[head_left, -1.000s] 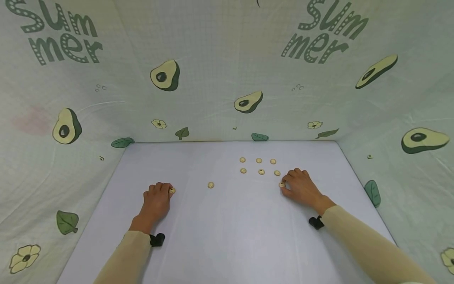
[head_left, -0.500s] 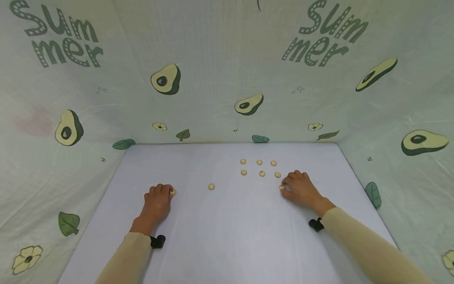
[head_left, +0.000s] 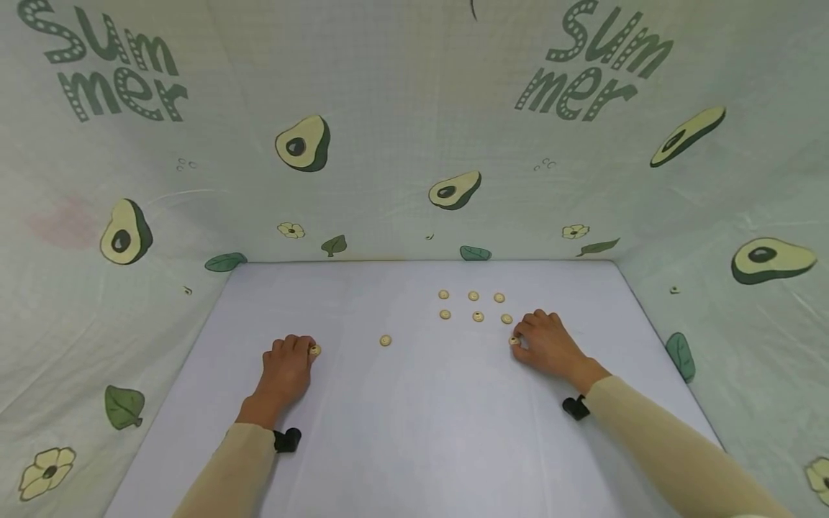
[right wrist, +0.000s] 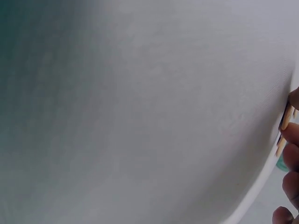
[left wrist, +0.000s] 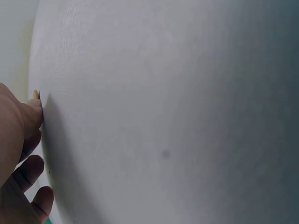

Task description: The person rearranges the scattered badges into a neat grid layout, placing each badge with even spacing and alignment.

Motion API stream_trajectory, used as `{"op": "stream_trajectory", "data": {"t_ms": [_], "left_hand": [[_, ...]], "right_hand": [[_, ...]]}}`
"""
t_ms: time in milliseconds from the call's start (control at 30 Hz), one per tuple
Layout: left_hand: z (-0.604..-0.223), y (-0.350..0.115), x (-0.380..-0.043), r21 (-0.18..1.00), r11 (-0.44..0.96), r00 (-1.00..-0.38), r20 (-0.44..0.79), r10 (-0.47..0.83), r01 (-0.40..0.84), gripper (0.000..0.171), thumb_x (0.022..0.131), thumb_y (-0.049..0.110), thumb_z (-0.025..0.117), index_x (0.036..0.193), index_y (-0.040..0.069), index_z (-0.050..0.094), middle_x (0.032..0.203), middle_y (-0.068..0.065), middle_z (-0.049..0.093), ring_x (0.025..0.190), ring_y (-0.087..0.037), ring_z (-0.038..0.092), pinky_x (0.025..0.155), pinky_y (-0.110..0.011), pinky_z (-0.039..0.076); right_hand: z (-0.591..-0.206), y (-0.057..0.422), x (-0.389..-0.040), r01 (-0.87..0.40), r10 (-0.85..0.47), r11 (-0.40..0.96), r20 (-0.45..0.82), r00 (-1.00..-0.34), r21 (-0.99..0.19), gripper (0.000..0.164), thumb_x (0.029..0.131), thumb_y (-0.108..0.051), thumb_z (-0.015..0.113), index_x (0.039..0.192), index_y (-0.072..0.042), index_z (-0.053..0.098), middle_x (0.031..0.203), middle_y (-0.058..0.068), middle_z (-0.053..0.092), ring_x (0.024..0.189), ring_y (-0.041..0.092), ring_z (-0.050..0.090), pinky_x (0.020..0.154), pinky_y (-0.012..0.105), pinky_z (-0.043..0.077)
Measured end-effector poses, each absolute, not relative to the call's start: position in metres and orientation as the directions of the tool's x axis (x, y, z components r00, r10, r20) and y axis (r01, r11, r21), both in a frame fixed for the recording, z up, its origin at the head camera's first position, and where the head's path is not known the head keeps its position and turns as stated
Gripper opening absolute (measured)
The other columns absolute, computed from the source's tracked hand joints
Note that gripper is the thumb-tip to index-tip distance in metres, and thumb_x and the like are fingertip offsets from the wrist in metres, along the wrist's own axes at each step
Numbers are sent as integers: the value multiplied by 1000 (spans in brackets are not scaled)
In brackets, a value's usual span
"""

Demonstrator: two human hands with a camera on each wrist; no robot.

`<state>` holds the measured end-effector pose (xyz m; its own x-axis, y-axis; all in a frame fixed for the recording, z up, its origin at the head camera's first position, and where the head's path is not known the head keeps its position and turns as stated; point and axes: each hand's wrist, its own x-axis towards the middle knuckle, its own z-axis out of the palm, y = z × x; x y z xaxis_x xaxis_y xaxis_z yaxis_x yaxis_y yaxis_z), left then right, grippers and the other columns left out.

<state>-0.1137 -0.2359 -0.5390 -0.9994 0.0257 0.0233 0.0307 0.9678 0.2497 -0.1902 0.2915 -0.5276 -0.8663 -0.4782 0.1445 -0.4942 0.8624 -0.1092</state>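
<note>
In the head view my left hand (head_left: pixel 287 367) rests at the table's left, pinching a small round wooden disc (head_left: pixel 315 350) between thumb and fingers. Only that disc's edge (left wrist: pixel 35 94) shows above the thumb in the left wrist view. Over on the right, my right hand (head_left: pixel 547 343) pinches a similar disc (head_left: pixel 514 341), partly covered by the fingertips; the right wrist view has it edge-on as a thin tan rim (right wrist: pixel 287 116). One loose disc (head_left: pixel 385 340) lies between the hands. Markings on the discs are too small to read.
Two short rows of like discs lie beyond the right hand, among them a near-row disc (head_left: pixel 478 316) and a far-row disc (head_left: pixel 473 296). The white tabletop (head_left: pixel 414 432) is bounded by a printed cloth wall (head_left: pixel 382 144) at the back and sides.
The head view shifts slightly, so the whole scene sits a little lower than a second ago. Both hands keep their grip on their discs, with no clear movement across the table.
</note>
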Motion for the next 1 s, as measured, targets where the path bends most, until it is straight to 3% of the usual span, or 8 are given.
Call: {"op": "stream_trajectory", "data": {"t_ms": [1000], "left_hand": [[-545, -235, -113, 257, 966, -999, 31, 22, 29, 22, 108, 15, 59, 126, 2, 59, 127, -23, 60, 116, -45, 51, 90, -62, 42]], "right_hand": [[-531, 291, -191, -496, -482, 865, 146, -864, -78, 19, 88, -27, 74, 98, -11, 76, 103, 7, 70, 95, 27, 56, 85, 49, 41]]}}
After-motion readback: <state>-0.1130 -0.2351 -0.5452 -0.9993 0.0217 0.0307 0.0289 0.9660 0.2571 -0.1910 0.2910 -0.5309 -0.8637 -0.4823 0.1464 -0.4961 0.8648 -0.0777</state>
